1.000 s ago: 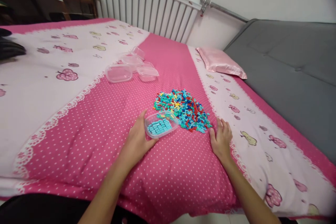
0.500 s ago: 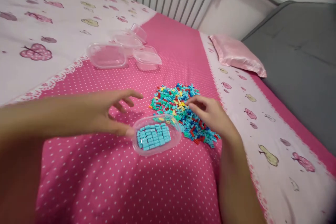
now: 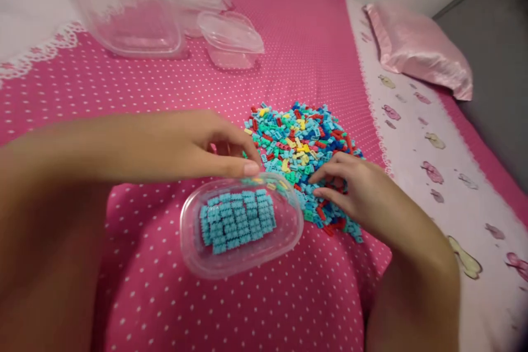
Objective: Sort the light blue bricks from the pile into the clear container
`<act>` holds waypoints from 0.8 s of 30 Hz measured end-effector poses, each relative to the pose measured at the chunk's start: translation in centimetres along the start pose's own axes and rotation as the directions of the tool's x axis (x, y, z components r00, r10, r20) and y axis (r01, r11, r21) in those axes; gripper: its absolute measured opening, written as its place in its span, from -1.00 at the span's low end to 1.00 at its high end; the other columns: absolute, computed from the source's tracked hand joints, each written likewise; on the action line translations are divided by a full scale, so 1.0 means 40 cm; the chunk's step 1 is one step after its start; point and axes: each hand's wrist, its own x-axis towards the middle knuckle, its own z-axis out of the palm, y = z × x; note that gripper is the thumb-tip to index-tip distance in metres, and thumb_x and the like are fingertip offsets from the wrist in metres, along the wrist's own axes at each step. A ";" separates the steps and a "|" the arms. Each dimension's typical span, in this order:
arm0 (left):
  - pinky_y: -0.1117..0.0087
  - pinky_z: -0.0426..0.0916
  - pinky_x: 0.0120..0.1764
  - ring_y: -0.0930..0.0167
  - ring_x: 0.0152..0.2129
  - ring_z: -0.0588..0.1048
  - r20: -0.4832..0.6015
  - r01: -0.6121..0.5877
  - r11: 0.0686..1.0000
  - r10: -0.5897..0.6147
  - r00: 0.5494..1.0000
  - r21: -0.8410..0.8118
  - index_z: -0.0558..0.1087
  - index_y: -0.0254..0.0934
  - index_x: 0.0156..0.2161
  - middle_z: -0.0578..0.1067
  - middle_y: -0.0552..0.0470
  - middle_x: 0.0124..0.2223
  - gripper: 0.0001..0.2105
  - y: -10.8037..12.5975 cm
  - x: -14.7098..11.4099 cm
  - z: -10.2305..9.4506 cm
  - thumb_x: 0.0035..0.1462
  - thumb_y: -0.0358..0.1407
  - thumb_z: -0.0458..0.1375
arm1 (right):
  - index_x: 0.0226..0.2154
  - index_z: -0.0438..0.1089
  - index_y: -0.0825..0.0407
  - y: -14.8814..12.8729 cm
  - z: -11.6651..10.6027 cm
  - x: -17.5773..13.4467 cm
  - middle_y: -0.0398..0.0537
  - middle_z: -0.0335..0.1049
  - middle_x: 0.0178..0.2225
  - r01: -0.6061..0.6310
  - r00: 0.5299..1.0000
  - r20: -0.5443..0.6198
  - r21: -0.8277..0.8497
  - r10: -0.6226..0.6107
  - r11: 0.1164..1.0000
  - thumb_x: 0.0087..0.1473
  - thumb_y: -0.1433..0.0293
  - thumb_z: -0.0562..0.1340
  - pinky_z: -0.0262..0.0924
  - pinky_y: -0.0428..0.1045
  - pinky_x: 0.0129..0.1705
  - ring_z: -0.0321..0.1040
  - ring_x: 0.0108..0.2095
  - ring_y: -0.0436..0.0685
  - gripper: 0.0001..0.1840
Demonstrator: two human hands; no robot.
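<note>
A clear plastic container sits on the bedspread, with rows of light-blue toy bricks packed inside. Just behind its far rim is my left hand. Its thumb and index fingertips come together at the left edge of a loose brick pile, and anything between them is hidden. My right hand reaches into the pile's right side, thumb and index finger apart over blue bricks, with no brick visibly gripped. Red, yellow, green and blue bricks are mixed in the pile.
Several clear plastic tubs lie farther back, including a large one and a smaller one with a tilted lid. A pink satin pillow rests at the right, by a grey headboard. Pink dotted bedspread lies under everything.
My left hand has left the container's left end and moved right to the pile's edge, its fingers drawing in. My right hand has shifted lower in the pile. The view has come closer.
</note>
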 end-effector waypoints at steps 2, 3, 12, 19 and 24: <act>0.61 0.28 -0.40 0.54 -0.44 0.48 0.162 -0.041 0.997 0.052 0.985 -0.068 0.59 -0.22 -0.04 0.62 0.18 -0.30 -0.69 0.029 0.009 0.007 0.30 -0.09 0.12 | -0.33 0.54 -0.04 -0.011 0.001 0.001 -0.07 0.44 -0.27 -0.004 1.000 -0.005 -0.004 0.004 1.000 0.14 0.43 0.37 0.21 0.08 -0.26 0.39 -0.35 0.11 -0.96; 0.61 0.23 -0.46 0.54 -0.48 0.47 0.180 -0.072 0.993 0.087 0.980 -0.092 0.60 -0.19 -0.06 0.60 0.19 -0.33 -0.72 0.041 0.014 0.011 0.28 -0.11 0.15 | -0.35 0.53 -0.04 -0.016 -0.001 0.003 -0.07 0.44 -0.28 -0.004 1.000 -0.007 0.006 0.004 1.000 0.15 0.42 0.37 0.21 0.08 -0.26 0.39 -0.34 0.12 -0.95; 0.47 0.18 -0.42 0.49 -0.46 0.45 -0.138 -0.179 0.984 0.180 0.974 0.023 0.60 -0.16 -0.27 0.56 0.20 -0.39 -0.95 0.109 0.014 0.019 0.12 -0.31 0.32 | -0.36 0.54 -0.07 -0.090 -0.045 -0.001 -0.20 0.53 -0.45 0.094 0.986 -0.168 0.488 -0.012 0.868 0.22 0.30 0.33 0.26 -0.01 -0.31 0.44 -0.39 0.05 -0.88; 0.45 0.09 -0.48 0.57 -0.55 0.33 -0.199 -0.315 0.948 0.317 0.927 0.041 0.45 -0.23 -0.42 0.47 0.26 -0.47 -0.86 0.185 0.016 0.065 0.15 -0.46 0.26 | -0.47 0.50 -0.03 -0.104 -0.015 0.022 -0.19 0.53 -0.40 0.172 0.985 -0.160 0.836 -0.068 0.521 0.06 0.20 0.47 0.30 -0.05 -0.28 0.45 -0.33 0.04 -0.75; 0.50 0.16 -0.42 0.55 -0.47 0.40 -0.172 -0.277 0.961 0.275 0.946 0.018 0.50 -0.19 -0.35 0.53 0.27 -0.38 -0.89 0.186 0.021 0.067 0.13 -0.43 0.32 | -0.55 0.40 0.01 -0.105 -0.007 0.036 -0.21 0.42 -0.46 0.137 0.991 -0.126 0.887 -0.054 0.441 -0.07 0.20 0.55 0.24 -0.08 -0.35 0.35 -0.38 -0.01 -0.63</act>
